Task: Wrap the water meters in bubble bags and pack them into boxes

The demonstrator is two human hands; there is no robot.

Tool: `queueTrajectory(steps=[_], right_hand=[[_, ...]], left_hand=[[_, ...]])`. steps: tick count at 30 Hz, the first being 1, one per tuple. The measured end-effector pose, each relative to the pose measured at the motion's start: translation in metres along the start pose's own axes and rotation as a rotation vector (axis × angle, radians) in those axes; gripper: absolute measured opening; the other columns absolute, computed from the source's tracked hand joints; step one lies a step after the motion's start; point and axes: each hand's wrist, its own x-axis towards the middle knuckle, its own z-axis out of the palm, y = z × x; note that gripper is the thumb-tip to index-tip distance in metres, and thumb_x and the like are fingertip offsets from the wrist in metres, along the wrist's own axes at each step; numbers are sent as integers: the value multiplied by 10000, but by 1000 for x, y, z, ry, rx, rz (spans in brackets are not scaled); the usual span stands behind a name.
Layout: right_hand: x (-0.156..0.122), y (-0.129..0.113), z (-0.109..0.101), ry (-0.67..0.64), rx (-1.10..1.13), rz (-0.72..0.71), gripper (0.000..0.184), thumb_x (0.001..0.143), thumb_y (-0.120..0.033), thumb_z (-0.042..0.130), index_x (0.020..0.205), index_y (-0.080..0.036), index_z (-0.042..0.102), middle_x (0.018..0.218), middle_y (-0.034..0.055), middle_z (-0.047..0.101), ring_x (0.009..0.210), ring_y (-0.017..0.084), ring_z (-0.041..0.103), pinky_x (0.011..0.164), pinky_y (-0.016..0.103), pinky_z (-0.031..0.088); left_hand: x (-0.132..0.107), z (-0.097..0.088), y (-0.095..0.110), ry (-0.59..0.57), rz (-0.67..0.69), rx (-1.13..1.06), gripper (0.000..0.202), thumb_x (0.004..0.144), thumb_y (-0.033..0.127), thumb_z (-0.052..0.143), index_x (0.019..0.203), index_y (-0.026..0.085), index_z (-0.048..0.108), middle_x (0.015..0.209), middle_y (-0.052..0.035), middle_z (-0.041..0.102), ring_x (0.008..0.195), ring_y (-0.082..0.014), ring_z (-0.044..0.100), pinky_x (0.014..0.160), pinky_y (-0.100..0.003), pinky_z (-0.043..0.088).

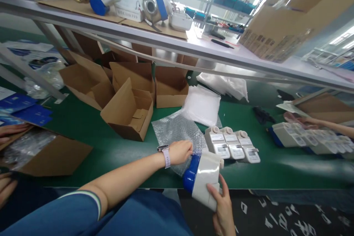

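Observation:
My right hand [222, 201] grips a white-and-blue meter [206, 180], thumb on its pale casing and fingers around the far side. The meter is tilted above the table's front edge, its blue end toward my left hand. My left hand [179, 152], with a watch at the wrist, is closed on the clear bubble-wrap bag [177, 129]; its fingertips are partly hidden. The bag lies spread on the green table beneath that hand, touching a stack of white bubble bags [203, 105]. Several similar white meters [229, 143] stand in a row just right of the bag.
Open cardboard boxes [129, 114] stand behind to the left. A carton with plastic wrap [55, 155] is at far left, beside another person's hands. More meters [312, 138] and another person's arm [329, 125] are at right. A raised shelf [155, 48] crosses above the table.

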Motion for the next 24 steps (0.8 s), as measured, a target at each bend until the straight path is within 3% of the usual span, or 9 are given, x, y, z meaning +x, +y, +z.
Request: queueTrajectory(steps=[3,6,8,10,12,16,20,22,24], right_hand=[[4,-2,5,21,-49,-89,923,519,-464,776,1336,-256,399,1014,54,633,895,281,606,776,428,496],[11,3,20,34,-379,-376,818,538,-450,754,1279,-223,492,1185,114,535,1081,323,509,938,476,401],[16,8,31,-16,-454,-453,797,532,-435,746,1255,-186,521,1172,133,533,1106,336,486,967,480,372],[20,13,38,-91,-335,-372,830,507,-406,757,1256,-148,510,1094,120,588,1066,332,521,930,450,415],[22,15,40,-148,-112,-167,883,517,-393,760,1303,-144,445,1017,90,639,994,313,577,861,424,468],[18,10,29,-261,255,160,834,612,-419,720,1344,-203,383,1029,78,663,925,294,629,794,439,508],[17,4,33,-362,332,189,658,712,-441,627,1300,-211,442,1033,74,666,972,275,617,866,449,484],[21,6,46,-350,287,113,655,691,-419,640,1282,-206,457,1030,70,663,951,261,616,866,435,483],[27,11,60,-319,204,-50,631,656,-402,644,1235,-195,500,1020,68,660,944,249,606,861,417,483]], left_hand=[[2,-7,14,78,40,49,97,883,231,445,819,187,503,902,-38,585,863,-174,553,764,-287,430],[26,6,40,145,33,74,92,893,242,444,868,180,507,930,-52,595,904,-190,549,800,-320,425],[38,19,57,123,110,171,96,879,261,482,869,171,514,926,-64,601,900,-208,549,809,-354,417],[35,27,64,81,252,282,114,862,275,521,868,161,519,933,-72,601,909,-220,542,826,-371,406],[17,26,57,78,338,352,134,859,276,531,909,152,520,984,-84,595,962,-228,525,863,-380,391],[-39,4,14,134,201,265,53,883,218,475,896,175,502,1041,-68,578,1004,-202,502,884,-356,385],[-59,-9,1,222,140,89,109,912,196,393,836,189,471,1030,-57,578,959,-174,507,847,-316,401],[-50,-4,15,232,235,108,97,911,216,403,849,186,471,1009,-61,591,940,-178,519,838,-317,402],[-39,3,28,152,399,210,98,898,257,443,854,178,481,947,-63,610,887,-187,540,788,-311,416]])
